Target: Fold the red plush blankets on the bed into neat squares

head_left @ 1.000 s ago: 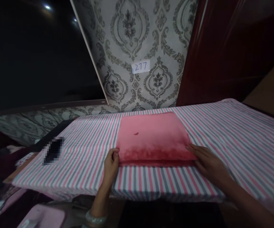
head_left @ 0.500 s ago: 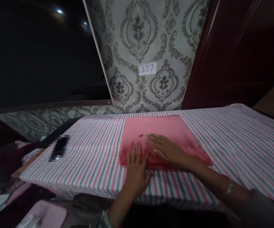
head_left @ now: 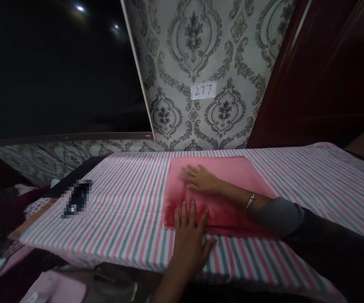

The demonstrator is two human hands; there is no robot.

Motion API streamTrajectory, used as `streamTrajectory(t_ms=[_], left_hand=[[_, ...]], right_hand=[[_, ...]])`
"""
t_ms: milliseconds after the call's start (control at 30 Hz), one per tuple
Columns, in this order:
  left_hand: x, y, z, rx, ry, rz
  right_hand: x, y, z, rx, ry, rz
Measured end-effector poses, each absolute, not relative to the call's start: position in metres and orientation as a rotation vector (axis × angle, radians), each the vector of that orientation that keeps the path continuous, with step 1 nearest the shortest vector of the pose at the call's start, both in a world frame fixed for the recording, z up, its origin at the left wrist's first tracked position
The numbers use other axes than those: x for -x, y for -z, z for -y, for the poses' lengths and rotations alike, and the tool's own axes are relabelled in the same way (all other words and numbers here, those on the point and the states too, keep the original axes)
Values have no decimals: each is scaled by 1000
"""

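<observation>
A folded pink-red cloth (head_left: 232, 166) with a plush-looking surface lies flat on the striped tablecloth (head_left: 125, 202). My left hand (head_left: 190, 237) rests at its near left edge, fingers spread on the fabric and thumb out to the right over the stripes. Farther back, the open palm of my right hand (head_left: 201, 179) is over the cloth's upper left part, its fingertips blurred by motion. A silver bracelet (head_left: 250, 202) circles the right wrist. My right forearm hides part of the cloth's right side.
A dark pixelated object (head_left: 77, 198) lies on the tablecloth's left side. Behind stand a large black screen (head_left: 59, 75) and patterned wallpaper with a paper label (head_left: 203, 90) reading 277. A pink item (head_left: 57, 286) and clothes are below the table's front left.
My right hand has moved left and away from me across the cloth, and more of its sleeve shows. The left hand stays at the near edge. The view has shifted slightly.
</observation>
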State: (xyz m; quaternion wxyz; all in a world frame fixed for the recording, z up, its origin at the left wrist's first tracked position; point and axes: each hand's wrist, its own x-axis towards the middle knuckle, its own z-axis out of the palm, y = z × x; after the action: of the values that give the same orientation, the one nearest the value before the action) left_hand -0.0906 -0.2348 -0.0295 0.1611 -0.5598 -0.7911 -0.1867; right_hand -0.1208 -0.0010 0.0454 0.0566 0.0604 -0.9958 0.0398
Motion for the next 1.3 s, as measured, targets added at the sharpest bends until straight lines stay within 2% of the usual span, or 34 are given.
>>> streamTrajectory(t_ms=[133, 400, 600, 800, 1100, 1300], left_hand=[[90, 33, 235, 1585, 535, 2226], [94, 46, 232, 1535, 541, 2154], [98, 62, 222, 1454, 656, 2106], [99, 66, 219, 1451, 668, 2120], [105, 52, 229, 1520, 588, 2078], [71, 32, 201, 1635, 588, 1951]], right_hand=[[135, -38, 26, -473, -275, 3066], [197, -32, -9, -147, -184, 3093], [225, -25, -21, 132, -297, 3084], [228, -27, -22, 177, -331, 3030], [158, -57, -25, 46, -245, 3029], [83, -50, -47, -49, -172, 3103]])
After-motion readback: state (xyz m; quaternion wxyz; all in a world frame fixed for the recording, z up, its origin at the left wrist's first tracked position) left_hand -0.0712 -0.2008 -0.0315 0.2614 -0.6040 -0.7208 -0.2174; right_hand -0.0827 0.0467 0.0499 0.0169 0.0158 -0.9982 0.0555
